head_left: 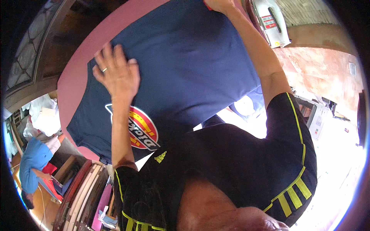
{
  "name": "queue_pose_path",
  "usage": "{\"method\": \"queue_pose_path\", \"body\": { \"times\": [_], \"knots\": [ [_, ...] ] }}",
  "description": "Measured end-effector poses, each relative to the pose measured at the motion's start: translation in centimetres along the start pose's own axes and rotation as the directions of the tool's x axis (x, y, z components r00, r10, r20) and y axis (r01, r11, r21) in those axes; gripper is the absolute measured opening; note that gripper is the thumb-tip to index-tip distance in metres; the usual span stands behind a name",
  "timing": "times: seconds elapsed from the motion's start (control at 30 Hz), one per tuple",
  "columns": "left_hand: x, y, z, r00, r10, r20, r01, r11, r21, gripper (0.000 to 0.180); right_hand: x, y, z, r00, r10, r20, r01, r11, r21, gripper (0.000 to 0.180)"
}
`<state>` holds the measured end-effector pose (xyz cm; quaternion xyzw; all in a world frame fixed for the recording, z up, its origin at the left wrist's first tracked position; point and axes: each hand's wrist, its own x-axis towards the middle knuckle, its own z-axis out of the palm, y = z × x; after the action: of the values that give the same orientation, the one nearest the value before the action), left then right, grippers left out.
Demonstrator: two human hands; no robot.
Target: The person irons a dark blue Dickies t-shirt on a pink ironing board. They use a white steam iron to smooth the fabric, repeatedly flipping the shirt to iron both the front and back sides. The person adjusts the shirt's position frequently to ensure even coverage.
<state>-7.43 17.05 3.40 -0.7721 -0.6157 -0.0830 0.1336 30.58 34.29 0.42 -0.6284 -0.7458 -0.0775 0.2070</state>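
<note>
A navy blue T-shirt (185, 65) lies spread over a pink-covered board (73, 73), with a red, yellow and white print (143, 129) on its near left part. My left hand (117, 73) rests flat on the cloth near its left edge, fingers spread and slightly blurred, a ring on one finger. At the top edge of the view, my right hand (220, 4) is partly cut off. Its fingers look closed by a small red piece (208, 5) at the shirt's far edge; what they grip is hidden. My left forearm covers part of the print.
A white container-like thing (271, 23) with a red label and dark slot stands beyond my right forearm. On the left are white plastic bags (43, 115), a person in blue (34, 161) and a row of long boards (79, 192). A dark wooden frame (50, 46) borders the far left.
</note>
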Motion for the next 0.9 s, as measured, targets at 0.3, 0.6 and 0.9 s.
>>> {"method": "queue_pose_path", "body": {
  "times": [0.3,0.6,0.9],
  "knots": [
    [12.2,18.3,2.2,0.852,0.390,-0.348,-0.486,0.837,-0.251,0.051,-2.9,5.0,-14.9,0.989,0.059,-0.138,-0.093,0.964,-0.248,0.056],
    [18.6,22.5,5.0,0.932,0.328,-0.151,-0.361,0.868,-0.340,0.075,-8.8,16.2,-15.2,0.889,0.337,0.309,-0.447,0.782,0.434,0.032],
    [18.8,21.5,5.5,0.948,0.299,-0.106,-0.317,0.898,-0.304,0.067,-11.7,9.3,-24.0,0.873,0.319,0.370,-0.439,0.843,0.309,0.036]
  ]
}}
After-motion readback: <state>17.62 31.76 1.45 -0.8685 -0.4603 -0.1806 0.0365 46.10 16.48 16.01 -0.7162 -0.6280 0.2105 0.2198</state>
